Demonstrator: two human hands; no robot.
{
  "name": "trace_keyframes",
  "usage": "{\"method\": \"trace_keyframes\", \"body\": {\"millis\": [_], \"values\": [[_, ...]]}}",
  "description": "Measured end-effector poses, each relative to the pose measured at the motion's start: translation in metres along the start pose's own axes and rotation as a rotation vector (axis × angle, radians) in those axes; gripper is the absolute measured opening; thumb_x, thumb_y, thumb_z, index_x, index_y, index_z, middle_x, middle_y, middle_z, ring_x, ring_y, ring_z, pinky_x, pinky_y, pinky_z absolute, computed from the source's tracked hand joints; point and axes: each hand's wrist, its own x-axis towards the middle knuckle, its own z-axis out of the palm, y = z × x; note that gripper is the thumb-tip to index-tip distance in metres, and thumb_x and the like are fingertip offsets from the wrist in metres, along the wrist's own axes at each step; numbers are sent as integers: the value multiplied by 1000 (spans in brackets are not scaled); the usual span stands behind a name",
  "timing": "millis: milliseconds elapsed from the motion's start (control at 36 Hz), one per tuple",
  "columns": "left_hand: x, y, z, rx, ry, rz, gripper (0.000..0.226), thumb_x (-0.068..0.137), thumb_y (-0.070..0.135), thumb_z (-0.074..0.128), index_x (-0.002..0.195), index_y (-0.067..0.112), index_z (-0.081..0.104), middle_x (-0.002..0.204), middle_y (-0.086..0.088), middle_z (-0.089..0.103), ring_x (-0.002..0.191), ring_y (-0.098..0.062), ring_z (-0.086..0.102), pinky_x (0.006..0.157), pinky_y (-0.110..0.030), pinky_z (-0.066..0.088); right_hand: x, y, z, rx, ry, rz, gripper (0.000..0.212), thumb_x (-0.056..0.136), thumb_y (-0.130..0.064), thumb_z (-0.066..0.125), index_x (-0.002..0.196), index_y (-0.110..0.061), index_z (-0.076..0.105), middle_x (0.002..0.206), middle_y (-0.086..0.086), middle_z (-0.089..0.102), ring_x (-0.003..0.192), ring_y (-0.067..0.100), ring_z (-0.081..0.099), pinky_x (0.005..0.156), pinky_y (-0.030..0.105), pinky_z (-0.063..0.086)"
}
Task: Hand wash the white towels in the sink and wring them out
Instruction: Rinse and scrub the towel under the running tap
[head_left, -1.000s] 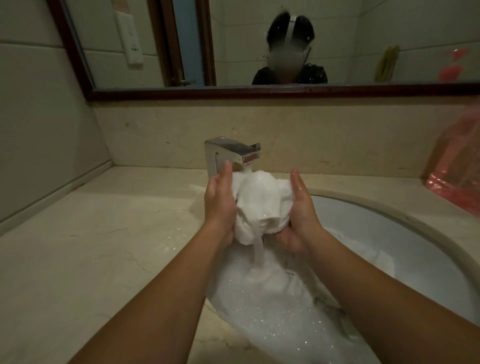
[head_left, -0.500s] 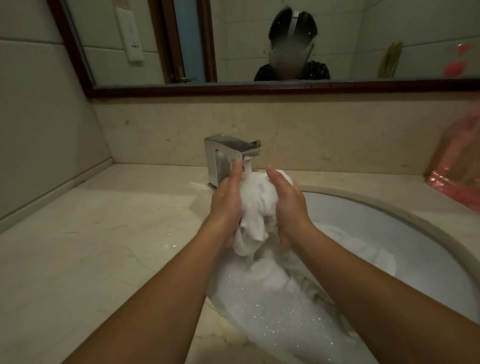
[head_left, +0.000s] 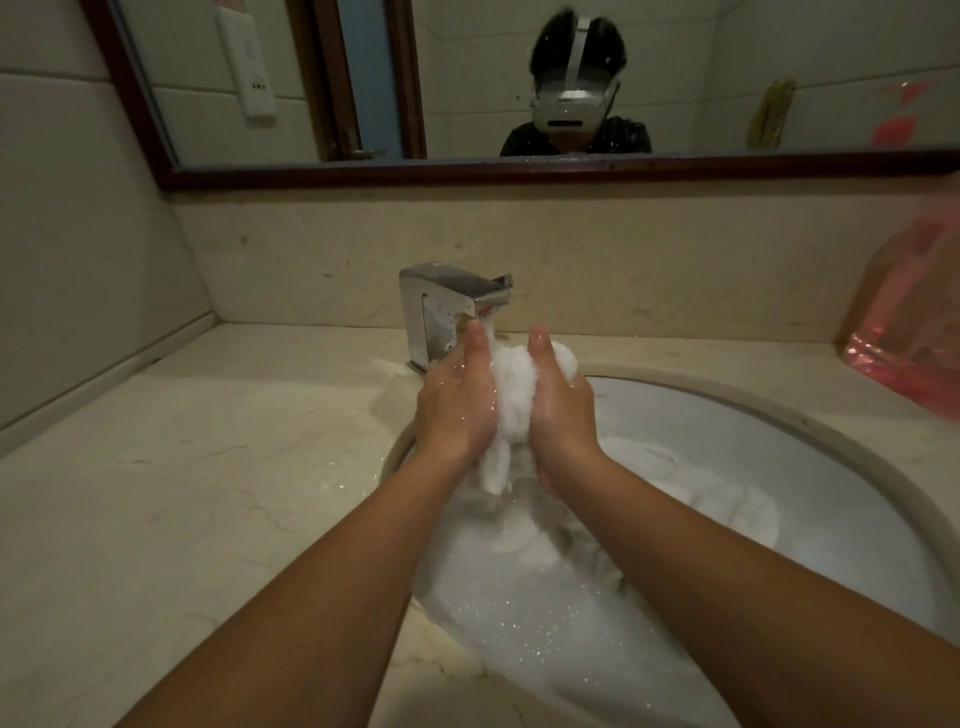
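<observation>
A bunched white towel (head_left: 511, 395) is squeezed between my two palms under the chrome tap (head_left: 441, 306), where water runs onto it. My left hand (head_left: 457, 400) presses its left side and my right hand (head_left: 558, 405) its right side, fingers pointing up and bent round the cloth. The towel's lower end hangs down between my wrists. Below, more white towel cloth (head_left: 701, 499) lies in soapy, foamy water inside the white sink (head_left: 810, 431).
The sink is set in a beige marble counter (head_left: 182, 493) that runs to the wall on the left. A pink transparent plastic bag (head_left: 914, 332) stands at the right edge. A dark-framed mirror (head_left: 519, 169) hangs above the backsplash.
My hands have closed together on the towel, pressing the wide bundle into a narrower one. The camera view shifted slightly; the towel stays under the tap.
</observation>
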Motion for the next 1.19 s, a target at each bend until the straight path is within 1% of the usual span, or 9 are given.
{"method": "trace_keyframes", "body": {"millis": [111, 222, 361, 500, 667, 778, 917, 1083, 1194], "values": [[-1, 5, 0, 41, 37, -20, 75, 103, 75, 18, 140, 30, 67, 144, -8, 64, 138, -33, 55, 118, -49, 40, 2, -2, 2, 32, 90, 48, 45, 95, -69, 64, 101, -23, 65, 111, 2, 75, 108, 27, 72, 103, 47, 57], [-4, 9, -2, 20, 80, -37, 71, 107, 69, 18, 119, 25, 73, 122, -5, 72, 120, -32, 63, 108, -47, 46, 1, -9, 6, 43, 124, 81, 103, 67, -89, 67, 138, -15, 59, 130, 7, 70, 117, 33, 68, 106, 50, 55], [-5, 7, -3, -36, 85, -8, 61, 111, 61, 20, 97, 26, 68, 101, 1, 69, 103, -25, 63, 91, -38, 45, 4, -7, 0, -42, 116, 4, 37, 97, -61, 67, 102, -24, 72, 103, 2, 76, 103, 27, 72, 100, 45, 57], [1, 2, -1, -141, 114, 102, 54, 114, 50, 26, 86, 26, 66, 88, 4, 69, 89, -16, 67, 76, -31, 49, 6, -9, -4, -97, 28, -45, 43, 105, -61, 54, 116, -23, 70, 113, 1, 76, 107, 23, 71, 97, 38, 56], [0, 6, -6, -315, 94, 14, 56, 113, 53, 25, 143, 16, 55, 133, 8, 62, 125, -15, 56, 97, -30, 47, 9, -6, -15, 57, -66, 44, 62, 88, -73, 57, 122, -24, 72, 114, 6, 80, 106, 28, 77, 104, 51, 58], [2, 3, -4, -330, 5, -93, 74, 109, 66, 23, 146, 14, 60, 135, -10, 69, 125, -26, 64, 102, -38, 52, 13, -2, -20, 325, -105, 216, 86, 73, -73, 71, 132, -9, 70, 117, 22, 78, 106, 43, 77, 106, 61, 55], [32, -31, 16, -366, -38, -190, 138, 48, 117, 17, 148, 30, 58, 148, -4, 63, 138, -30, 57, 118, -56, 42, 17, 1, -19, 349, -44, 161, 51, 81, -54, 76, 98, -6, 74, 94, 21, 80, 91, 41, 79, 98, 57, 59], [45, -48, 24, -438, -233, -286, 143, 33, 119, 35, 133, 23, 72, 128, -9, 75, 123, -33, 69, 110, -53, 51, 23, -4, -18, 426, -11, 59, 36, 68, -46, 82, 52, -20, 62, 72, 12, 62, 75, 34, 67, 76, 49, 53], [44, -45, 20, -451, -196, -320, 142, 35, 119, 36, 136, 25, 70, 131, -6, 74, 126, -33, 67, 112, -55, 49, 27, -4, -18, 388, -55, -15, 30, 71, -43, 78, 65, -19, 62, 69, 7, 56, 71, 30, 59, 73, 45, 47]]}}
